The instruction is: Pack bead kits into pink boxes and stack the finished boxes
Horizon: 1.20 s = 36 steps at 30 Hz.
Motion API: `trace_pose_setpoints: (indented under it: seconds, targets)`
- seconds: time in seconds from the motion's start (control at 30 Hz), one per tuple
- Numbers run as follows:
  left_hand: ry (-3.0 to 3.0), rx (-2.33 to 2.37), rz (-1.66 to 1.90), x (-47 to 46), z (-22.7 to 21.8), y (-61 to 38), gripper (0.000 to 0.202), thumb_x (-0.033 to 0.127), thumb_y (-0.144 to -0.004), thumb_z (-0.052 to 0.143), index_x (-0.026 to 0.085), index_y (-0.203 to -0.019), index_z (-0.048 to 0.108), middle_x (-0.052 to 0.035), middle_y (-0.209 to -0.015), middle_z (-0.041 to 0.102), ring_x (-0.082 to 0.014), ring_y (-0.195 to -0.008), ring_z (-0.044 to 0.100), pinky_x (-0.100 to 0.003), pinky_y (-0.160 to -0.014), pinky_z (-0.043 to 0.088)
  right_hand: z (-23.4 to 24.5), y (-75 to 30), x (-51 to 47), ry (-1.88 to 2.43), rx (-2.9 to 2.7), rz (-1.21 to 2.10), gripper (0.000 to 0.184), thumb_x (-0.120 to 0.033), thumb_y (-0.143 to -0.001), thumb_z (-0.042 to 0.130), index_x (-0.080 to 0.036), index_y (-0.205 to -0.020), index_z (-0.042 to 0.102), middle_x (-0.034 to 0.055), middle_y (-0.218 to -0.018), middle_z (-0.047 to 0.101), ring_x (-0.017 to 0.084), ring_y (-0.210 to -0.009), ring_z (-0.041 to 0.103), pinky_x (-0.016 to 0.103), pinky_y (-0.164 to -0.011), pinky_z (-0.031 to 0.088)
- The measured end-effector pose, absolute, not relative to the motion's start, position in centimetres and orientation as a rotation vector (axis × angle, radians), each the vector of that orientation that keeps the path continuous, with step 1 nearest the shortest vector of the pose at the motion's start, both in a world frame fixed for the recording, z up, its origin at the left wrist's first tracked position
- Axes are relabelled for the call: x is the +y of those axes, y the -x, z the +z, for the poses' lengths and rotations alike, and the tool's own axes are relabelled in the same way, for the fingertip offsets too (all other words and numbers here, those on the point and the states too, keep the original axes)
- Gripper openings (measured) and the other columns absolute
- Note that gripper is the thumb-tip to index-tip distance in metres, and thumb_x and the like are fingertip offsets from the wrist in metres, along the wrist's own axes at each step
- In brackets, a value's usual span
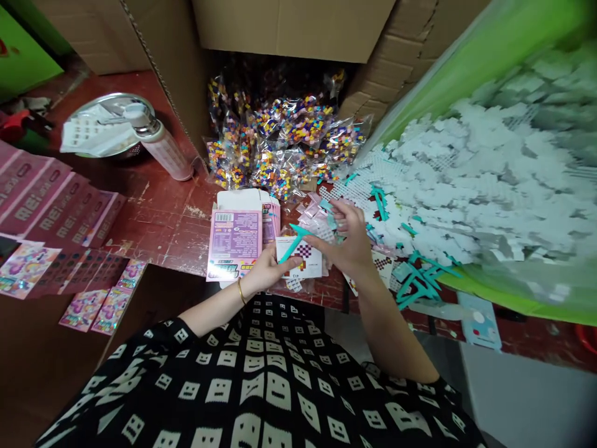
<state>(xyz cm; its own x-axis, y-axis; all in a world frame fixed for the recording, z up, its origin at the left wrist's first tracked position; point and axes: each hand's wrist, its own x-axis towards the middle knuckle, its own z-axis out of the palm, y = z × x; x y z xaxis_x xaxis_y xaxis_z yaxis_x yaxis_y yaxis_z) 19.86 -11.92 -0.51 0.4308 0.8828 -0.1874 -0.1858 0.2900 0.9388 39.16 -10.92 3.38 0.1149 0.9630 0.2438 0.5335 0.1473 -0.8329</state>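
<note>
My left hand [268, 267] is closed on a white printed card [310, 258] with a pixel pattern. A pointed teal plastic tool [291, 244] lies across the card under the left thumb. Below the card's edge shows a small white grid piece [293, 285]. My right hand [352, 239] has thumb and fingers apart. Its thumb reaches the tool's upper end, while the fingertips are over small pink and teal packets [319, 211]; whether they touch one is unclear. Left of the hands stands an open pink-purple box [236, 239] with its flap up.
Bags of coloured beads [289, 137] fill a cardboard box [289, 28] at the back. White grid pieces [466, 174] heap in a green-lined container at right. Teal tools [420, 283] lie before it. A bottle [161, 146], metal bowl [109, 102] and stacked pink boxes [60, 199] stand left.
</note>
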Motion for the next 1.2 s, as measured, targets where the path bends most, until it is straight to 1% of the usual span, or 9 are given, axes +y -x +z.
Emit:
trace_pose_setpoints:
  seconds: [0.07,0.17,0.33,0.47,0.57,0.7,0.8,0.93,1.2]
  targets:
    - [-1.146,0.804,0.776,-11.5,0.0,-19.1,0.035,0.032,-0.074,0.079,0.017,-0.103,0.067,-0.0042,-0.086,0.070,-0.0168,-0.076,0.062,-0.030,-0.078,0.050,3.7,-39.6,-9.7,1.374,-1.578,1.106,0.071,-0.052,-0.067,0.082,-0.027,-0.130,0.059,0.0083,-0.114,0.066,0.027,-0.109,0.062,0.043,-0.087,0.055]
    - [-1.309,0.768,0.703,-10.8,0.7,-17.7,0.037,0.035,-0.079,0.074,0.014,-0.107,0.064,-0.0056,-0.088,0.069,-0.0178,-0.077,0.062,-0.032,-0.077,0.051,3.9,-38.9,-7.6,1.191,-1.566,1.620,0.048,-0.050,-0.074,0.077,-0.025,-0.115,0.068,0.0059,-0.110,0.070,0.022,-0.101,0.065,0.037,-0.087,0.055]
    - [-1.413,0.933,0.918,-8.3,1.1,-14.9,0.052,0.037,-0.082,0.073,0.017,-0.125,0.051,-0.0109,-0.111,0.065,-0.0214,-0.095,0.063,-0.036,-0.084,0.053,3.7,-35.3,-3.8,1.138,-1.597,1.544,0.039,-0.051,-0.070,0.080,-0.023,-0.097,0.074,0.0037,-0.102,0.072,0.020,-0.095,0.066,0.038,-0.090,0.054]
    - [-1.372,1.048,1.208,-5.7,1.5,-11.8,0.056,0.044,-0.082,0.073,0.021,-0.126,0.047,-0.0131,-0.129,0.054,-0.0226,-0.111,0.058,-0.038,-0.093,0.052,3.1,-32.6,0.6,1.094,-1.375,1.613,0.045,-0.052,-0.060,0.086,-0.023,-0.091,0.073,0.0020,-0.087,0.073,0.019,-0.079,0.068,0.039,-0.078,0.059]
    - [-1.334,1.167,1.350,-5.0,0.7,-9.1,0.054,0.048,-0.083,0.072,0.023,-0.123,0.048,-0.0116,-0.128,0.053,-0.0207,-0.109,0.058,-0.036,-0.090,0.053,1.7,-31.6,5.2,1.070,-1.216,1.553,0.053,-0.054,-0.052,0.089,-0.021,-0.090,0.072,0.0008,-0.077,0.072,0.019,-0.074,0.069,0.039,-0.075,0.060]
    - [-1.355,1.437,1.243,-6.2,-2.1,-6.1,0.060,0.047,-0.080,0.074,0.020,-0.127,0.047,-0.0116,-0.122,0.058,-0.0197,-0.102,0.061,-0.038,-0.089,0.052,-1.4,-31.4,10.8,1.069,-1.176,1.347,0.055,-0.053,-0.047,0.091,-0.020,-0.086,0.071,0.0004,-0.081,0.072,0.018,-0.078,0.068,0.037,-0.081,0.058]
    - [-1.339,1.557,1.052,-7.2,-4.2,-5.3,0.066,0.050,-0.079,0.074,0.015,-0.128,0.048,-0.0132,-0.116,0.062,-0.0215,-0.097,0.062,-0.041,-0.090,0.051,-3.6,-31.6,12.3,1.133,-1.297,1.250,0.049,-0.052,-0.053,0.088,-0.020,-0.086,0.071,0.0031,-0.090,0.072,0.018,-0.085,0.067,0.038,-0.085,0.056]
    - [-1.338,1.495,0.911,-7.4,-5.3,-5.7,0.062,0.053,-0.080,0.072,0.015,-0.125,0.053,-0.0152,-0.119,0.064,-0.0267,-0.108,0.062,-0.046,-0.097,0.049,-4.5,-30.8,10.0,1.160,-1.551,1.383,0.045,-0.055,-0.062,0.082,-0.021,-0.089,0.071,0.0053,-0.094,0.072,0.020,-0.086,0.067,0.041,-0.084,0.056]
    - [-1.487,1.630,0.984,-8.7,-5.5,-6.4,0.071,0.055,-0.076,0.074,0.015,-0.130,0.052,-0.0179,-0.132,0.050,-0.0324,-0.131,0.047,-0.052,-0.113,0.036,-3.2,-27.6,1.9,0.879,-2.008,1.485,0.034,-0.047,-0.084,0.065,-0.021,-0.106,0.069,0.0076,-0.114,0.071,0.022,-0.110,0.064,0.044,-0.104,0.047]
